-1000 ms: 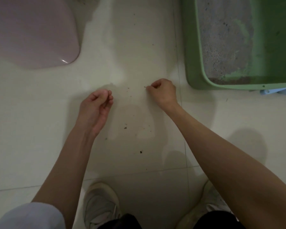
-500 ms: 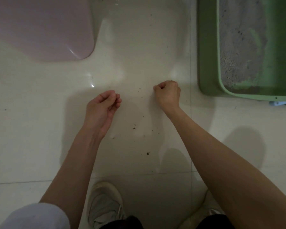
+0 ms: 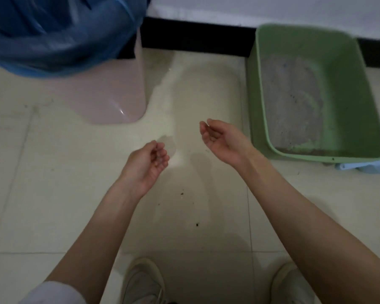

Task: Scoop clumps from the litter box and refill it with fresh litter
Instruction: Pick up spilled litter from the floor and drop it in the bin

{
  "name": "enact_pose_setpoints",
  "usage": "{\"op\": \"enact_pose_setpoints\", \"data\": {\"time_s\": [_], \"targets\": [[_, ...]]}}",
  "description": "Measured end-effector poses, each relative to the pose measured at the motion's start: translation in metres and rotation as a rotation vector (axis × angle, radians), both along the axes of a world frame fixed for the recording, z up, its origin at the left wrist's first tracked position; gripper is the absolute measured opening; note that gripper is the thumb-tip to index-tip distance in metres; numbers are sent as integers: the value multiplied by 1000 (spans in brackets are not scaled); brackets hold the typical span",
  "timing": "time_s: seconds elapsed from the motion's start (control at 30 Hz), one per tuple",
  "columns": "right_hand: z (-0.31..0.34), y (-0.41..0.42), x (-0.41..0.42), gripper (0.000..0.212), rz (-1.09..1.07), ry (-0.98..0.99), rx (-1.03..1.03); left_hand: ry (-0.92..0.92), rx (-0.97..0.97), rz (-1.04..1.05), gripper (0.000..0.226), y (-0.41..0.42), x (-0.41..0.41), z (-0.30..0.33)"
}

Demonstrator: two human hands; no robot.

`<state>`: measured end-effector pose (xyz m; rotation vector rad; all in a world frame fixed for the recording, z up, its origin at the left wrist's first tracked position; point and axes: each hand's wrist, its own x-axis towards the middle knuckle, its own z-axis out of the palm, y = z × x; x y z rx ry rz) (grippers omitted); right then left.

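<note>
I hold both hands, left hand (image 3: 148,164) and right hand (image 3: 219,139), loosely cupped, gripping nothing; I judge the litter box (image 3: 366,106) rigid, best gripped by its rim.

The litter box (image 3: 316,93) stands on the floor (image 3: 42,172) at the far right, against the baseboard (image 3: 195,43); litter (image 3: 292,102) lies in its bottom, mostly toward its left side; a small stool (image 3: 364,167) pokes out just at its near right corner; the bin (image 3: 110,93) stands at the far left, with a bag (image 3: 59,34) draped over its top; between bin and box, nearer the person, the left hand (image 3: 145,165) and right hand (image 3: 222,139) hang above the floor, apart; scattered crumbs (image 3: 197,224) lie on the floor beneath and nearer; two shoes (image 3: 143,281) stand at the near edge.
</note>
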<state>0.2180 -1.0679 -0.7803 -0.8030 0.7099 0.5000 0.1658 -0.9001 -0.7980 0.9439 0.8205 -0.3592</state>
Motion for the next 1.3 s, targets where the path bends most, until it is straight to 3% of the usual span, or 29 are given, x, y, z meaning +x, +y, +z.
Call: {"op": "enact_pose_setpoints", "data": {"time_s": [0.17,0.3,0.4,0.53,0.73,0.87,0.97,1.07,1.2,1.27,1.3], "targets": [[87,22,19,20,117,-146,-32,-113,-109,-63,30,8,14,85],[154,47,41,23,212,-236,-41,-313,-39,-57,32,30,40,165],[196,77,63,25,251,-294,-14,-390,78,36,32,59,68,207],[232,124,84,35,348,-388,-79,-399,405,103,31,101,102,232],[231,173,98,51,571,-554,-385,-404,691,46,32,127,122,235],[229,180,100,53,796,-626,-571,-343,805,-156,25,140,123,225],[224,181,102,51,884,-697,-829,-354,993,-301,30,144,121,222],[215,178,106,39,869,-912,-1143,-427,1196,-382,27,149,118,213],[206,174,108,51,825,-1030,-1396,-484,1571,-221,35,154,114,210],[208,172,107,47,839,-1070,-1481,-536,1570,-227,19,155,114,212],[208,170,108,35,838,-1081,-1470,-529,1521,-295,20,156,113,212]]}}
